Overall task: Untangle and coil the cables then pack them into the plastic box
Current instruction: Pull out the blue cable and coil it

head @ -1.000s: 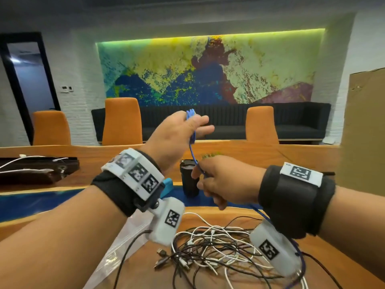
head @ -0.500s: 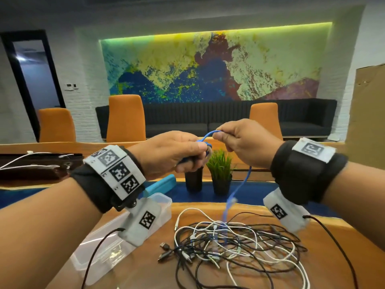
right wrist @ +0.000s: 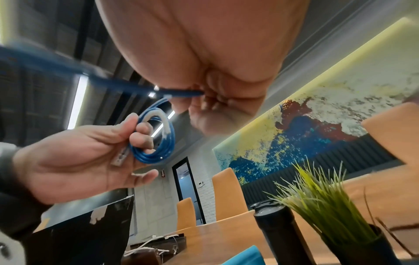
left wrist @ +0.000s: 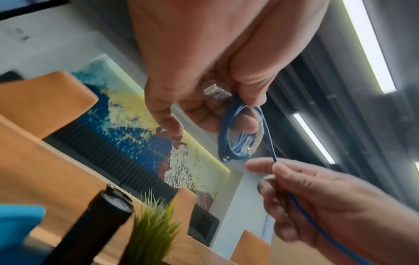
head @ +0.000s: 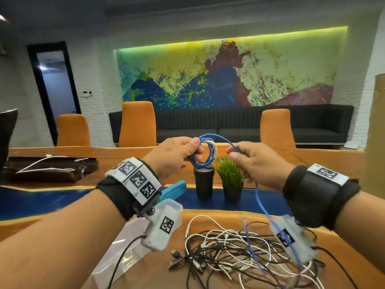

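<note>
Above the desk (head: 208,213), the left hand (head: 177,155) pinches a small blue cable (head: 205,152) coil; the right hand (head: 256,163) fingers pinch its loose length, trailing to the near cable tangle (head: 239,253).

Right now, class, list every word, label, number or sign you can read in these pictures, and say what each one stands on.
Nothing here reads clearly as a word or number.
Left wristband: square coded markers with tiny print beside them, too small to read.
Right wristband: a coded marker only, no letters visible.
Small red sign beside the door: blurred, unreadable.
</note>
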Demonstrator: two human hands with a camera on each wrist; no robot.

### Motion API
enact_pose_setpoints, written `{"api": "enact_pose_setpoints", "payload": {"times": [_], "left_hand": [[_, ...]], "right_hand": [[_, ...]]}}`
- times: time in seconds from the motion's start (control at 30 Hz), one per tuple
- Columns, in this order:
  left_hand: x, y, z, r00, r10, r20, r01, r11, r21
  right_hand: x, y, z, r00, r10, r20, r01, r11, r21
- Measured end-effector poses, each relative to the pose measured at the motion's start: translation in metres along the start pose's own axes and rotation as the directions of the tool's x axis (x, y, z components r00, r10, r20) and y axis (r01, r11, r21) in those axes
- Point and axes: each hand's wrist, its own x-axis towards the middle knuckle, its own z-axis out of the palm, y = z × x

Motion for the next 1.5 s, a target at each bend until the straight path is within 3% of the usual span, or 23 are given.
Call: {"api": "enact_pose_setpoints", "payload": {"times": [0.1, 0.17, 0.3, 0.47, 0.6, 0.73, 0.87, 0.93, 1.1, 1.2, 1.27, 1.3, 1.37, 1.43, 1.5], "left_hand": [[-0.002, 0.004, 0.009, 0.996, 0.094, -0.004, -0.094, 0.992, 0.083], [-0.004, 0.010, 0.016, 0.988, 0.151, 0.028, -0.153, 0.980, 0.129], [-0.004, 0.015, 0.022, 0.976, 0.219, 0.007, -0.218, 0.970, 0.111], [-0.004, 0.022, 0.033, 0.966, 0.226, -0.125, -0.231, 0.973, -0.022], [-0.002, 0.022, 0.035, 0.993, 0.095, -0.072, -0.103, 0.987, -0.123], [-0.003, 0.021, 0.027, 0.985, -0.033, 0.170, 0.075, 0.965, -0.250], [-0.007, 0.016, 0.025, 0.960, 0.051, 0.275, 0.111, 0.832, -0.543], [-0.009, 0.011, 0.029, 0.964, 0.071, 0.257, 0.120, 0.747, -0.654], [-0.006, 0.003, 0.030, 0.983, 0.043, 0.180, 0.120, 0.596, -0.794], [-0.003, 0.002, 0.025, 0.994, 0.048, 0.097, 0.057, 0.530, -0.846], [-0.001, 0.005, 0.026, 0.998, 0.053, 0.034, -0.006, 0.611, -0.791], [0.000, 0.005, 0.028, 0.997, 0.071, -0.019, -0.065, 0.725, -0.686], [0.001, 0.001, 0.034, 0.978, 0.191, -0.079, -0.206, 0.931, -0.300], [0.001, -0.005, 0.035, 0.950, 0.311, 0.022, -0.312, 0.949, 0.053], [-0.002, -0.012, 0.031, 0.926, 0.358, 0.118, -0.376, 0.894, 0.245]], "right_hand": [[0.001, -0.010, 0.002, 0.992, -0.120, 0.033, 0.124, 0.969, -0.214], [0.002, -0.023, 0.006, 0.977, -0.197, 0.079, 0.210, 0.951, -0.229], [0.005, -0.030, 0.011, 0.936, -0.346, 0.070, 0.350, 0.934, -0.075], [0.007, -0.030, 0.007, 0.937, -0.341, -0.073, 0.342, 0.940, 0.004], [0.009, -0.026, 0.009, 0.915, -0.380, -0.134, 0.375, 0.925, -0.060], [0.007, -0.021, 0.004, 0.909, -0.414, -0.047, 0.412, 0.910, -0.036], [0.008, -0.017, 0.005, 0.901, -0.430, -0.066, 0.431, 0.902, 0.001], [0.009, -0.014, 0.009, 0.921, -0.380, -0.083, 0.382, 0.924, 0.000], [0.000, -0.002, 0.025, 0.944, -0.290, -0.155, 0.259, 0.946, -0.197], [-0.014, 0.008, 0.038, 0.985, -0.172, -0.025, 0.159, 0.951, -0.265], [-0.030, 0.007, 0.044, 0.982, -0.076, 0.174, 0.121, 0.956, -0.268], [-0.039, 0.003, 0.046, 0.960, -0.059, 0.273, 0.140, 0.948, -0.285], [-0.050, -0.010, 0.045, 0.911, -0.075, 0.406, 0.230, 0.908, -0.349], [-0.048, -0.023, 0.034, 0.909, -0.151, 0.389, 0.287, 0.903, -0.319], [-0.039, -0.030, 0.015, 0.935, -0.258, 0.242, 0.316, 0.917, -0.245]]}}
